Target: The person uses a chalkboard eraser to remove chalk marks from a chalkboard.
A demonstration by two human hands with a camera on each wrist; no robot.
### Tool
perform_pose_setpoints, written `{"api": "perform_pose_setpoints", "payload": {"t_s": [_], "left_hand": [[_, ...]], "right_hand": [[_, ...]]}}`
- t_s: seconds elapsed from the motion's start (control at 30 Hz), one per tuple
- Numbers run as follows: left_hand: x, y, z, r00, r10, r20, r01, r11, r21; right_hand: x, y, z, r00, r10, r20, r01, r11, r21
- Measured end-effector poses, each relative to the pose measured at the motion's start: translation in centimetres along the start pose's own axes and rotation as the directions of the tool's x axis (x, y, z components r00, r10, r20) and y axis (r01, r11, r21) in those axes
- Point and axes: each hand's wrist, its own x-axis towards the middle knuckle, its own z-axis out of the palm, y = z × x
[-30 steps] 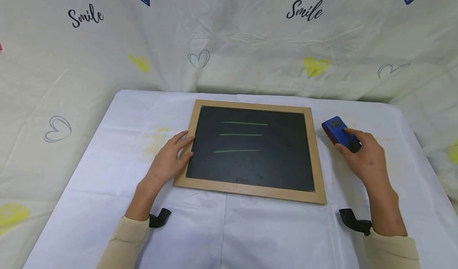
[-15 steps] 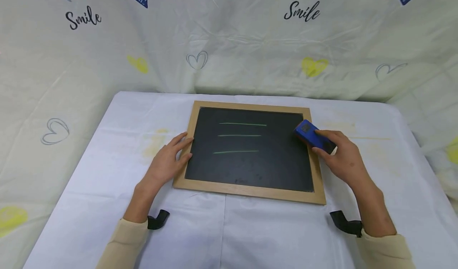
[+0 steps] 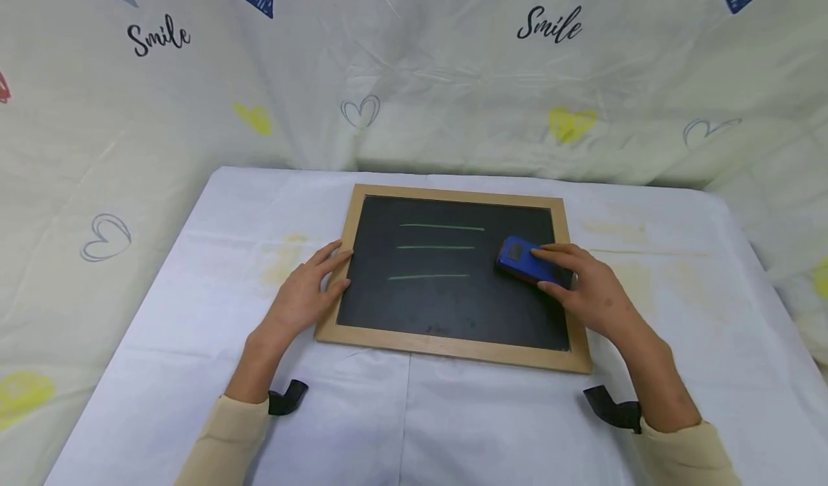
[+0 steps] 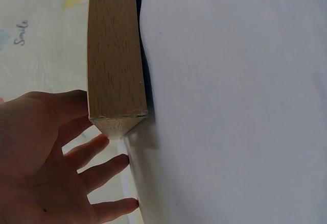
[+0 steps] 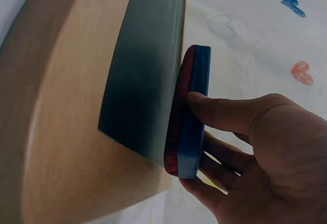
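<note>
A chalkboard [image 3: 440, 306] in a light wooden frame [image 4: 115, 45] lies on the table, with three green lines [image 3: 436, 247] drawn across it. My left hand [image 3: 300, 295] rests against the frame's left side, thumb and spread fingers touching the wood. In the left wrist view the fingers [image 4: 104, 175] reach out mostly straight beside the frame's corner. Between thumb and fingers, my right hand [image 3: 598, 288] holds a blue eraser [image 3: 517, 254] over the right part of the board, to the right of the lines. Its dark red felt side [image 5: 179, 117] faces the board in the right wrist view.
A white cloth [image 3: 491, 421] with faint yellowish stains covers the table. Behind it hangs a pale curtain [image 3: 453, 83] printed with hearts and "Smile". Black wrist mounts [image 3: 614, 408] stick out inward from both sleeves.
My right hand has carried the eraser leftward from beside the board, across the right frame edge and over the black surface. My left hand stays at the frame's left side.
</note>
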Motion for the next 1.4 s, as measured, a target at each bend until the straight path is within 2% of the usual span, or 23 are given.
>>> {"api": "perform_pose_setpoints", "payload": {"t_s": [0.27, 0.63, 0.9, 1.13, 1.4], "left_hand": [[0.0, -0.1, 0.0, 1.0, 0.001, 0.002, -0.001, 1.0, 0.001], [-0.2, -0.1, 0.0, 1.0, -0.009, 0.008, 0.009, 1.0, -0.005], [0.0, -0.2, -0.1, 1.0, 0.0, 0.006, 0.0, 1.0, -0.015], [0.1, -0.2, -0.1, 1.0, -0.004, 0.004, 0.004, 1.0, -0.012], [0.0, 0.0, -0.2, 1.0, -0.002, 0.005, 0.002, 1.0, -0.014]], "right_hand": [[0.6, -1.0, 1.1, 0.995, -0.004, 0.099, 0.007, 1.0, -0.023], [1.8, -2.4, 2.3, 0.99, -0.022, 0.14, 0.025, 0.999, -0.022], [3.0, -3.8, 3.4, 0.983, -0.074, 0.166, 0.082, 0.996, -0.042], [4.2, -5.9, 4.9, 0.972, -0.089, 0.218, 0.097, 0.995, -0.027], [5.8, -9.9, 7.1, 0.951, -0.109, 0.289, 0.114, 0.994, -0.001]]}}
